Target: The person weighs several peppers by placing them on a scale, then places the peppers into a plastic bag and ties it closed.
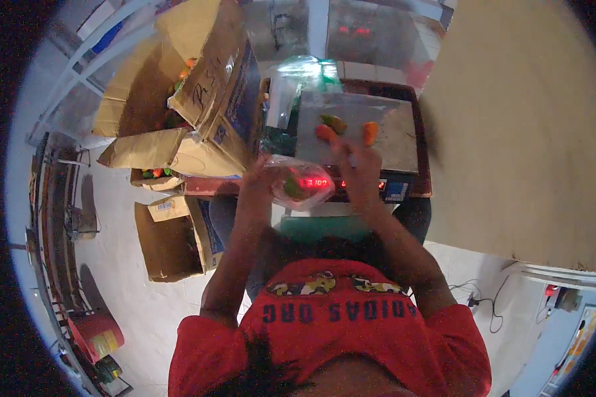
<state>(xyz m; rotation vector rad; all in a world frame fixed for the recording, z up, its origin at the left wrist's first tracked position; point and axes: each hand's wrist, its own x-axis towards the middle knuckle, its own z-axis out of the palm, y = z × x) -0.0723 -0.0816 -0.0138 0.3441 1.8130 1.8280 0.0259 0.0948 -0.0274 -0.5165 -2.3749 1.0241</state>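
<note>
My left hand (258, 173) grips the edge of a clear plastic bag (316, 193). Through the film a greenish pepper (294, 188) shows at the bag's near side. The bag hangs in front of the red lit display of a weighing scale (400, 135). Over the scale's plate is my right hand (357, 159), its fingers blurred and close to a red pepper (324, 133). An orange pepper (371, 132) lies just beyond that hand, and a green-brown pepper (335, 122) sits against the red one. Whether the right fingers hold anything is unclear.
A large open cardboard box (212, 92) with peppers inside stands left of the scale. A smaller open box (169, 245) is on the floor below it. Crumpled clear plastic (308, 71) lies behind the scale. A tall beige panel (523, 132) rises at the right.
</note>
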